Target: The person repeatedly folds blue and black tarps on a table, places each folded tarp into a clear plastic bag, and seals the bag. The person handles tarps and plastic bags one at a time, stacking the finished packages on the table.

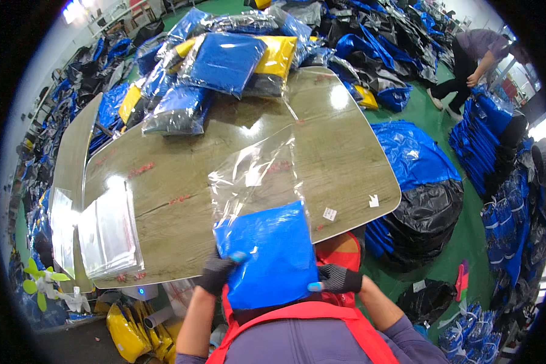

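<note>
A folded blue tarpaulin piece (267, 255) is held at the table's front edge, close to my body. My left hand (218, 273), in a dark knit glove with blue on it, grips its left side, thumb on top. On the lower right edge, my right hand (340, 279) closes on it with a blue-tipped thumb; the fingers underneath are hidden. The far end of the folded piece is at the mouth of a clear plastic bag (252, 173), which lies flat on the table beyond it. How far the piece reaches inside the bag is hard to tell.
On the wood-patterned table (346, 151), clear bags (109, 230) are stacked at left and wrapped blue and yellow packs (224, 60) heap at the back. A blue-black pile (415, 182) stands at right. Farther right, a person (479, 54) bends over folded blue pieces.
</note>
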Tool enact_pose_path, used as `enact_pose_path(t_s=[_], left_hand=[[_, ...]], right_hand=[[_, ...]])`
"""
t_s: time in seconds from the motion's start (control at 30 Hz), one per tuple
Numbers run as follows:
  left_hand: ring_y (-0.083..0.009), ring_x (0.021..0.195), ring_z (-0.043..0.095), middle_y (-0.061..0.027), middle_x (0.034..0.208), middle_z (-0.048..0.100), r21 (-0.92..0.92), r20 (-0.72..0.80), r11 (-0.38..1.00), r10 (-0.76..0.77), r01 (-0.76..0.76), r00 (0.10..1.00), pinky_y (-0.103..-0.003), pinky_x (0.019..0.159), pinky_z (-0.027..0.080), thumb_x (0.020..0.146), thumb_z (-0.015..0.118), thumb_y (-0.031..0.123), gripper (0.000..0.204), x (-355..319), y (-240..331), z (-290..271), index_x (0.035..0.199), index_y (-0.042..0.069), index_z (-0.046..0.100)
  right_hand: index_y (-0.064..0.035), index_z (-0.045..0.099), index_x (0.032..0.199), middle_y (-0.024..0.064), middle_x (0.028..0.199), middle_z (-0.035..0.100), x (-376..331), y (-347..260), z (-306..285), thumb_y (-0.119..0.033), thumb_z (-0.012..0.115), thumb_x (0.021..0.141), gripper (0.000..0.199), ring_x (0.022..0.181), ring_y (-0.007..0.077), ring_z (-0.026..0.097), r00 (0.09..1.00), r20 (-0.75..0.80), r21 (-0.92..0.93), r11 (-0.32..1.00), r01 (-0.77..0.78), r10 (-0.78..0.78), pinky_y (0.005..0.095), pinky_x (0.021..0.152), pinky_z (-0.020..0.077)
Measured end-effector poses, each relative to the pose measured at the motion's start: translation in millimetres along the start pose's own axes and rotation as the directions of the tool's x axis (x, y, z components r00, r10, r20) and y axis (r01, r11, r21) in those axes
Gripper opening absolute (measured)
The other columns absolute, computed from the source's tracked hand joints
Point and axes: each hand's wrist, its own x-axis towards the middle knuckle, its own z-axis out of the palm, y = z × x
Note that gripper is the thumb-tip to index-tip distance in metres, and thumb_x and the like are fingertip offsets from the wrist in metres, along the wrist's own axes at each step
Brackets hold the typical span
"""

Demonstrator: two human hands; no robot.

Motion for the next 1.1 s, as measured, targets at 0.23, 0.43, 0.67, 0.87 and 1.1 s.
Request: enact_pose_path(t_s=[0.23,0.43,0.67,0.87,1.1], left_hand=[[-0.0267,0.122,0.048,-0.016,0.137,0.047,0.088,0.168,0.996,-0.039,0.025,0.985,-0.04,0.102,0.042,0.073,0.08,0.043,0.095,-12,-3,17,0.143,0.003,0.031],[-0.0274,0.13,0.04,-0.0154,0.144,0.039,0.249,0.286,0.966,-0.01,-0.064,0.958,-0.041,0.108,0.034,0.072,0.082,0.04,0.104,0,11,13,0.148,0.004,0.021],[-0.0236,0.111,0.054,-0.0109,0.127,0.056,-0.076,-0.001,0.995,0.069,-0.069,0.998,-0.038,0.098,0.045,0.083,0.073,0.026,0.073,-10,3,23,0.142,0.005,0.036],[-0.025,0.109,0.058,-0.0124,0.128,0.056,-0.152,0.104,0.986,-0.047,0.063,0.993,-0.039,0.096,0.047,0.08,0.075,0.023,0.066,-23,-9,9,0.136,0.004,0.045],[-0.022,0.112,0.055,-0.01,0.124,0.058,0.135,0.015,0.972,-0.198,0.195,0.98,-0.037,0.095,0.046,0.082,0.074,0.026,0.061,-19,-6,1,0.131,0.002,0.048]], right_hand=[[0.0,0.035,0.141,0.0144,0.138,0.048,9,-47,9,-0.042,0.076,0.078,0.087,0.124,0.0252,0.048,0.937,-0.315,0.241,0.943,0.23,-0.148,0.0382,0.105,0.0382],[0.0,0.029,0.145,0.0163,0.138,0.049,0,-29,19,-0.043,0.075,0.078,0.092,0.129,0.0267,0.043,0.926,-0.375,0.52,0.817,0.25,-0.044,0.0384,0.11,0.0311],[0.0004,0.044,0.134,0.015,0.124,0.058,2,-22,11,-0.032,0.076,0.08,0.071,0.107,0.0228,0.059,0.947,-0.298,0.319,0.922,0.219,-0.122,0.0361,0.09,0.0512],[0.0029,0.05,0.13,0.0135,0.118,0.062,3,-28,19,-0.041,0.077,0.078,0.073,0.102,0.0198,0.06,0.923,-0.342,0.205,0.944,0.259,-0.179,0.0342,0.086,0.052],[0.0016,0.042,0.137,0.0128,0.127,0.057,8,-22,13,-0.044,0.077,0.076,0.084,0.114,0.021,0.054,0.956,-0.289,0.236,0.964,0.125,-0.053,0.0368,0.098,0.045]])
